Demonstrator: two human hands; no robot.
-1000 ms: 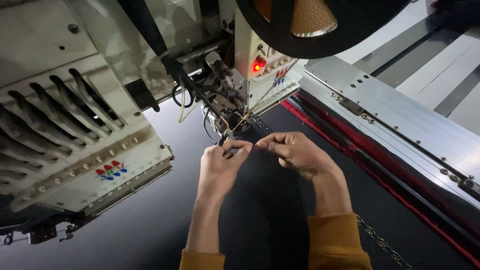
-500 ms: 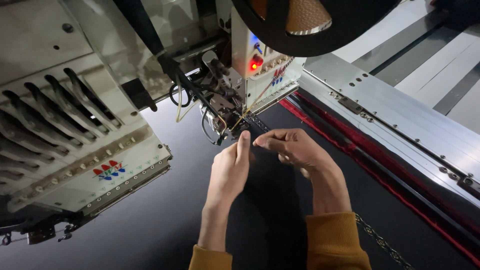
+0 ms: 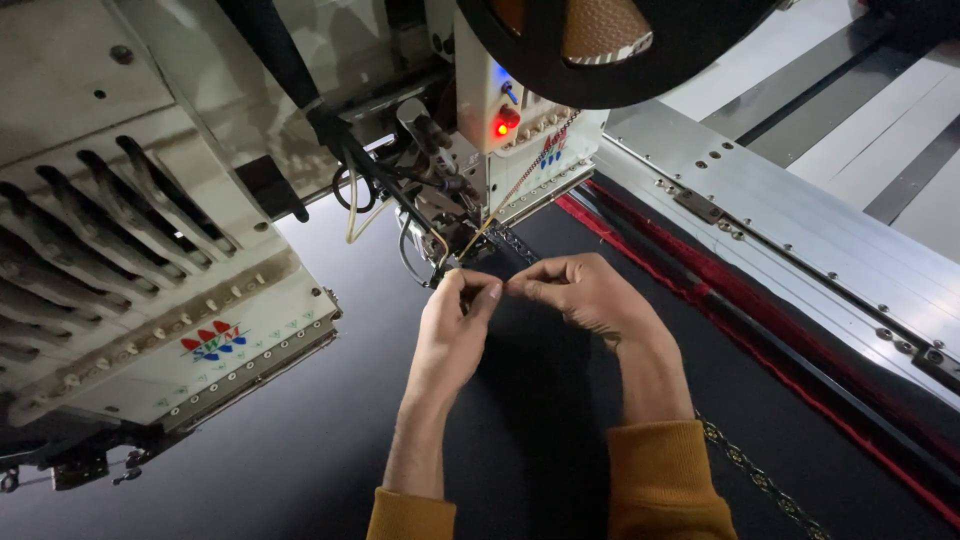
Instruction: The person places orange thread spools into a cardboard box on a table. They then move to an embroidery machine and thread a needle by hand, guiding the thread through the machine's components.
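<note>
While both hands meet just below the embroidery head [image 3: 470, 200], the left hand [image 3: 455, 335] and right hand [image 3: 590, 300] pinch a fine thread [image 3: 500, 290] between fingertips — apparently mid-threading; feeding it up toward the needle area just above likely demands steady, tiny movements.

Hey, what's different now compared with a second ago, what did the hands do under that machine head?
The left hand turned: half a second ago it stood edge-on with fingers straight up, now its fingertips curl back to meet the right hand in a pinch just below the needle area, much as a second ago. Whether a thread is held is too fine to tell. The right hand, the black cloth and the red light stayed as they were.
</note>
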